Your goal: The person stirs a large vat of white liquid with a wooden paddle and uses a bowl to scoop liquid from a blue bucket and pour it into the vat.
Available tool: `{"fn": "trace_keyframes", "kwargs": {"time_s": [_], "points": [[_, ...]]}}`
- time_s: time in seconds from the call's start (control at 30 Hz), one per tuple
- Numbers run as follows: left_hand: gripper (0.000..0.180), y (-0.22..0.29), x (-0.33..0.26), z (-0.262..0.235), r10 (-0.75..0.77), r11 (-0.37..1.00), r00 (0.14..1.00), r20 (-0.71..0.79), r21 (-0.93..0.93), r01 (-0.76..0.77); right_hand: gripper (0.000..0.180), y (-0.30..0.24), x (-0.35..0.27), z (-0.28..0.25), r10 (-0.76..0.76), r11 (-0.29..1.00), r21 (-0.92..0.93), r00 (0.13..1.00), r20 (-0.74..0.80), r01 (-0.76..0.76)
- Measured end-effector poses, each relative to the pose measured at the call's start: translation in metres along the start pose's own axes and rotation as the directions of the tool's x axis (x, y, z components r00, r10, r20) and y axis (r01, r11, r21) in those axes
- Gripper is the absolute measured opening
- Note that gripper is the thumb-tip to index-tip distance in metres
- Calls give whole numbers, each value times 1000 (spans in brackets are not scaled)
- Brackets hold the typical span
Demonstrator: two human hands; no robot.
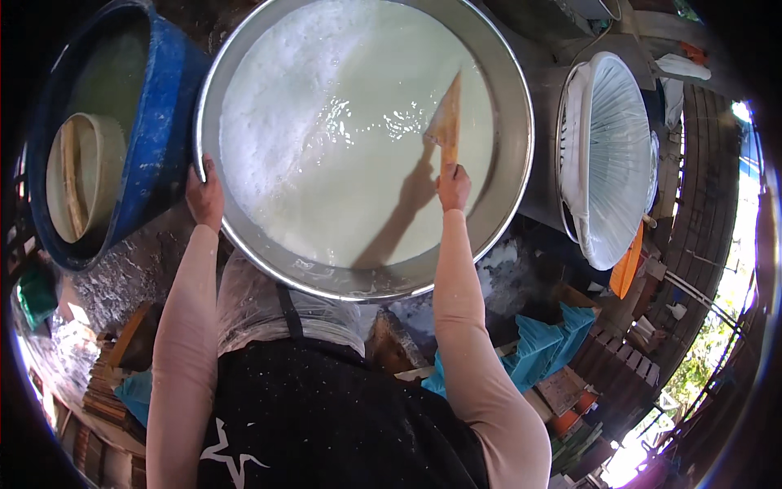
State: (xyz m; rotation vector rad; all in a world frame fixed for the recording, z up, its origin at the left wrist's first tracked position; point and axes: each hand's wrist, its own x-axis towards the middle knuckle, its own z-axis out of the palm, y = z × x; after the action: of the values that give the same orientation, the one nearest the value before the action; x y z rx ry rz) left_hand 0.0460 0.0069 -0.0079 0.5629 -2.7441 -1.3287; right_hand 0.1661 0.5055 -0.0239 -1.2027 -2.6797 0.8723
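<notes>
The paddle is right of center in the upper half of the frame, over the pale liquid in the vat. The right hand has its fingers closed around the handle, blade pointing to the top of the frame; whether the tip dips under the surface, I cannot tell. The left hand has its fingers curled on the rim at the left.

For smooth work with the paddle, I would keep the wrist firm, the blade low and the strokes slow, so that little slops over. Foam covers the upper left of the liquid, and a slanted blade should gather it gently. The left hand's hold looks useful for balance.

The right side of the vat leaves the blade little room, as its edge is near; the wider sweep is toward the left. Outside, the blue tub stands close by at upper left, and the white cloth stretches over a container at the right, so elbows should stay in.
</notes>
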Motion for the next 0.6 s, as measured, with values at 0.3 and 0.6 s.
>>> {"fn": "trace_keyframes", "kwargs": {"time_s": [0.3, 0.6], "points": [[45, 23, -8, 7, -38, 997, 999, 11, -62, 38, 46, -18, -136, 40, -196, 963, -171, 976, 95, 210], [49, 35, -10, 6, -86, 990, 994, 69, -109, 93, 29, -42, -250, -17, -350, 868, -251, 886, 304, 429]]}}
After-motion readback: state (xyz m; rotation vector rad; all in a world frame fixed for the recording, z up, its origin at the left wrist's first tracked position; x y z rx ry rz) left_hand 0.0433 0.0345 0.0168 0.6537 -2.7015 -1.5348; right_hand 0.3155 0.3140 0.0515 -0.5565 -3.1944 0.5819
